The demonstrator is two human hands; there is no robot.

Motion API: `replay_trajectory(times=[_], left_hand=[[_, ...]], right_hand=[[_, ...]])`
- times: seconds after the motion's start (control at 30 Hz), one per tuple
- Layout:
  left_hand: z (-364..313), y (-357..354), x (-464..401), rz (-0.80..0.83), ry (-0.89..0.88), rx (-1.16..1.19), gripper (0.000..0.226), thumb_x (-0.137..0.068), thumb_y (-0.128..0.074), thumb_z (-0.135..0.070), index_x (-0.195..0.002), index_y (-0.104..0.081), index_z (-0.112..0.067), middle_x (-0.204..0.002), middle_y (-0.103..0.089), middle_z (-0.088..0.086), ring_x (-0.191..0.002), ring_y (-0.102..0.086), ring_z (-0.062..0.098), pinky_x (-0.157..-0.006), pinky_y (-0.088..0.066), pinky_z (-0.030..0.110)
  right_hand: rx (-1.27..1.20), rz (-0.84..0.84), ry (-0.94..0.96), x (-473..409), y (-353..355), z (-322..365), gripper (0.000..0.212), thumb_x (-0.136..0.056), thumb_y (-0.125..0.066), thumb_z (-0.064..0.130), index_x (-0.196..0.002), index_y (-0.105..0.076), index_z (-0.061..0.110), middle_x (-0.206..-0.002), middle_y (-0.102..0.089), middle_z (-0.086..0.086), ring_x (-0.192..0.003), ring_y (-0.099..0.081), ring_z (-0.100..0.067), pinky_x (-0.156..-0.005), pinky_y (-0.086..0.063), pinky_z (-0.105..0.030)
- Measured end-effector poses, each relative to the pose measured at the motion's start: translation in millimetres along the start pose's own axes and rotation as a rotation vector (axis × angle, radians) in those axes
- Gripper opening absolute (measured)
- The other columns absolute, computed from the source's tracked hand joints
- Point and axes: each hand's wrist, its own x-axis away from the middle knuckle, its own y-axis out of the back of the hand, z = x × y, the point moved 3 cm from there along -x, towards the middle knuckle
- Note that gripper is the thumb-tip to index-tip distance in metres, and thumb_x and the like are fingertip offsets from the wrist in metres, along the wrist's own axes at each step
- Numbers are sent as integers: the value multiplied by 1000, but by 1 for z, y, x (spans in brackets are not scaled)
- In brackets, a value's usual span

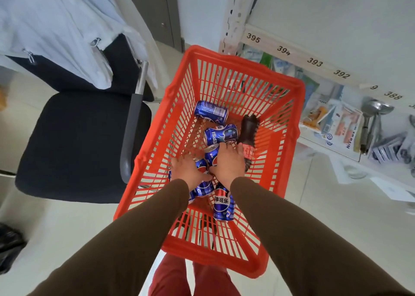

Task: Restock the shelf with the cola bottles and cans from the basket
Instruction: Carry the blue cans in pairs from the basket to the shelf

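Both my hands are down inside the red plastic basket (179, 98). My left hand (188, 170) grips a blue cola can (203, 189) near the basket's left side. My right hand (229, 163) closes over a second blue can (212, 155), its fingertips next to the dark cola bottle (249, 129) with a red label. Three more blue cans lie loose: one at the far end (211, 111), one in the middle (221, 134), one near me (223, 206). The shelf (314, 55) with numbered labels runs along the right.
A black chair (76, 143) with a white garment draped on its back stands just left of the basket. The lower shelf (350, 158) on the right holds packets and metal spoons (370, 120). Papers lie on the floor below it. My red trousers (170, 277) show under the basket.
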Motion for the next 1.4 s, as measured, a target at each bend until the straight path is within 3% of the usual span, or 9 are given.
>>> replay_trajectory(times=[0.23,0.4,0.7,0.93,1.1,1.17,1.23,1.33,1.4], left_hand=[[-3,17,17,-95,-181,228,82,-74,-89,-26,-139,-38,-19,-135,-58,6,-117,-60,28,-95,-54,44],[-12,46,29,-106,-319,337,67,-75,-88,-19,-128,-47,-22,-119,-59,-3,-101,-58,17,-73,-44,21],[-66,123,74,-48,-494,549,76,-73,-91,-19,-132,-45,-32,-119,-62,-10,-106,-65,14,-89,-55,30],[-161,161,136,45,-717,530,71,-67,-94,-19,-121,-50,-26,-115,-67,-9,-101,-67,8,-95,-55,36],[-244,150,207,164,-936,464,69,-68,-92,-16,-124,-53,-24,-116,-68,-7,-104,-68,14,-96,-55,40],[-275,135,241,203,-1022,435,66,-71,-90,-14,-123,-52,-26,-113,-67,-12,-101,-66,8,-95,-54,38],[-303,113,278,251,-1100,394,64,-71,-89,-15,-122,-52,-29,-111,-65,-15,-100,-65,7,-92,-53,35],[-337,69,339,357,-1193,369,61,-70,-90,-15,-114,-55,-39,-105,-67,-21,-89,-67,-7,-78,-50,21],[-354,32,384,432,-1246,344,62,-70,-91,-15,-113,-56,-41,-104,-68,-23,-86,-66,-13,-76,-49,18]], right_hand=[[-270,-94,-16,15,24,-5,86,-79,-81,47,-148,-41,13,-138,-57,-9,-134,-50,-30,-123,-22,-45],[-606,-129,-70,35,55,-14,83,-82,-83,35,-149,-39,15,-139,-50,-8,-128,-54,-29,-107,-46,-46],[-1057,-343,-158,92,132,-41,87,-84,-83,35,-154,-32,24,-151,-42,1,-129,-49,-13,-100,-43,-23],[-1267,-669,-268,173,209,-85,74,-77,-89,29,-134,-41,27,-131,-59,0,-116,-63,-17,-103,-54,-41],[-1251,-940,-370,258,246,-139,79,-74,-89,24,-139,-46,18,-127,-60,-1,-110,-64,-15,-85,-50,-16],[-1250,-1028,-408,300,251,-162,74,-75,-89,22,-135,-45,23,-122,-59,7,-102,-63,-1,-79,-46,-10],[-1251,-1107,-453,346,250,-185,73,-76,-88,20,-132,-42,30,-115,-59,17,-96,-63,7,-78,-47,-10],[-1265,-1219,-526,418,239,-216,86,-77,-88,18,-147,-38,24,-131,-61,4,-111,-64,-10,-95,-53,-26],[-1255,-1305,-584,471,227,-238,91,-77,-88,19,-151,-36,24,-132,-60,3,-109,-64,-11,-92,-54,-22]])
